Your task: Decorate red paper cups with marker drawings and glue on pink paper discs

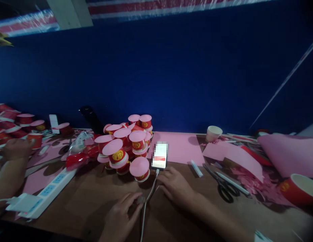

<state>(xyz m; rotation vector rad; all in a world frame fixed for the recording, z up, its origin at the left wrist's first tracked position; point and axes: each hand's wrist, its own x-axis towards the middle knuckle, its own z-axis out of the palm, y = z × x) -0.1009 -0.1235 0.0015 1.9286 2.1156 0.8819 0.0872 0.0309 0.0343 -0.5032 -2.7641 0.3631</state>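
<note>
My left hand is low in the middle, thumb and forefinger pinched on a small greyish roundish thing that I cannot name. A white charging cable runs just right of those fingertips. It plugs into the bottom of a phone with a lit, partly blurred screen. My right hand reaches in from the right, fingers extended and apart, beside the phone's lower right corner and the cable plug. Left of the phone stands a pile of red paper cups topped with pink discs.
Scissors, a white pen and a small white tube lie at right. Pink paper lies behind the phone. A red cup sits far right. At left are a power strip and another person's hand.
</note>
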